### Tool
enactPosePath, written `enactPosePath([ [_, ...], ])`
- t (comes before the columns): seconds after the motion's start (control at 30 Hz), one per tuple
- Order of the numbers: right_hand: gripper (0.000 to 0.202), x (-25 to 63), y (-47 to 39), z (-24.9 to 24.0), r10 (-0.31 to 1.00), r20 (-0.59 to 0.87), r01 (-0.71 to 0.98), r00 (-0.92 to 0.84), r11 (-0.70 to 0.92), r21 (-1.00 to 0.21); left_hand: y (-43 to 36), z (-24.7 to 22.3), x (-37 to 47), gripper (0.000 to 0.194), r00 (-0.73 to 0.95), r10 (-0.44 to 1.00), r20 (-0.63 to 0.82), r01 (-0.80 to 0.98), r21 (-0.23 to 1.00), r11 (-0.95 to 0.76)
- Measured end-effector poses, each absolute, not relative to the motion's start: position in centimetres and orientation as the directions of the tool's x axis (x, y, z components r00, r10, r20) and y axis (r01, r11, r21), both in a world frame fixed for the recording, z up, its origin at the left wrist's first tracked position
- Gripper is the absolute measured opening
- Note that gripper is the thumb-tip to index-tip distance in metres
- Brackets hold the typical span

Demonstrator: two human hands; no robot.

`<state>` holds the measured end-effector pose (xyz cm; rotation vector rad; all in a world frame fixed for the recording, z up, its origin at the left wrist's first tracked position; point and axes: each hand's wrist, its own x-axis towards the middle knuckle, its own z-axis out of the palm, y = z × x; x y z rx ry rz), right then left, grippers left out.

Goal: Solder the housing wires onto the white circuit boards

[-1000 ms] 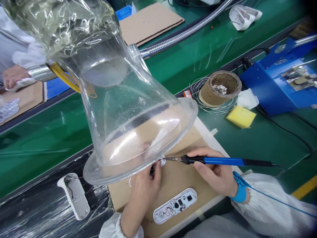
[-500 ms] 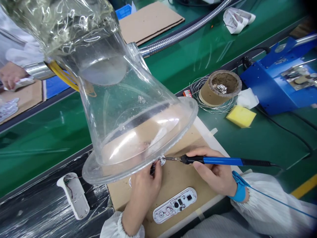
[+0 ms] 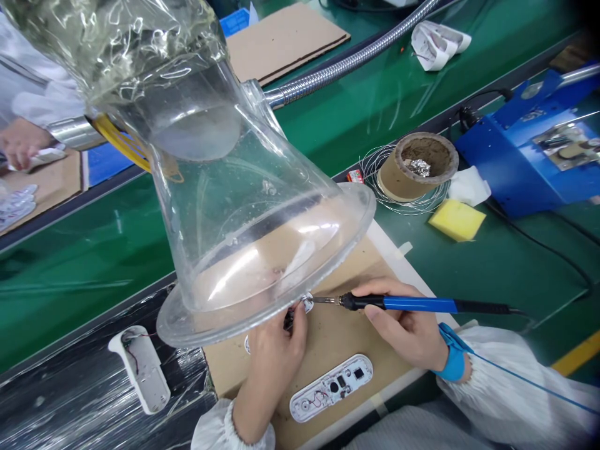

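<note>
My right hand [image 3: 403, 322] is closed around a soldering iron [image 3: 419, 304], whose tip points left and meets a small white part [image 3: 308, 302] at the fingertips of my left hand [image 3: 276, 347]. That hand is closed on the part, which shows dark components; the clear fume hood [image 3: 262, 206] partly covers both. Below, a long white housing with a circuit board [image 3: 330, 389] lies on the cardboard [image 3: 375, 256]. An empty-looking white shell [image 3: 140, 370] with thin wires rests to the left on the black plastic-wrapped surface [image 3: 70, 400]. A blue wrist strap [image 3: 452, 353] circles my right wrist.
Solder wire [image 3: 370, 165] is coiled around a brown cardboard tube [image 3: 398, 175]. Near it are a yellow sponge [image 3: 457, 220] and a blue stand [image 3: 515, 156]. White shells [image 3: 438, 45] ride on the green belt [image 3: 319, 140]. At far left another person's hand [image 3: 23, 144] holds something white.
The white shells on the green belt have shifted slightly to the left. Both my hands, the soldering iron and the small part stay almost where they were.
</note>
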<state>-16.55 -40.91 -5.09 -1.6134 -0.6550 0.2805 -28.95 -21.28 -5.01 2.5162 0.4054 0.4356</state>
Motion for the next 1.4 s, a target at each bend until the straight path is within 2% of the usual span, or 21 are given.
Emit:
enactPosePath([
  [0.9, 0.023, -16.53, -40.86, -4.56, 0.519, 0.153, 0.191, 0.841, -0.021, -0.981, -21.26, -4.80, -28.88, 0.017, 0.909, 0.352, 0.223, 0.184, 0.544, -0.819],
  [1.4, 0.025, -16.66, -40.81, -5.18, 0.531, 0.183, 0.220, 0.827, -0.007, -0.975, -21.14, -5.23, -29.05, 0.015, 0.898, 0.366, 0.243, 0.191, 0.533, -0.825],
])
